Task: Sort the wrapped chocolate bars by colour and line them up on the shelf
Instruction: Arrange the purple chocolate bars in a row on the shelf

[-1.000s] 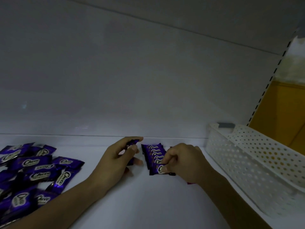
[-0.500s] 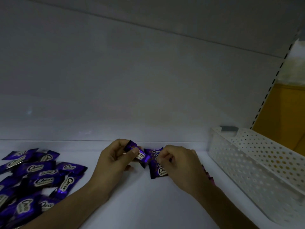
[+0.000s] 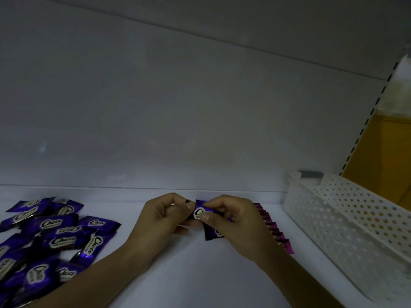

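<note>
Dim white shelf [image 3: 200, 274]: left hand [image 3: 162, 215] and right hand [image 3: 231, 218] both pinch one purple bar [image 3: 198, 211] — likely squaring it to join the row [image 3: 211, 234] — loose pile [image 3: 51, 232] waiting.

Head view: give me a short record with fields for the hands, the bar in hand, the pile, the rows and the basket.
left hand: pinches one end of the purple bar
right hand: pinches its other end
loose pile: purple bars, at left on the shelf
purple row: partly under the right hand
magenta row: right of that hand
basket: white, perforated, far right
</note>
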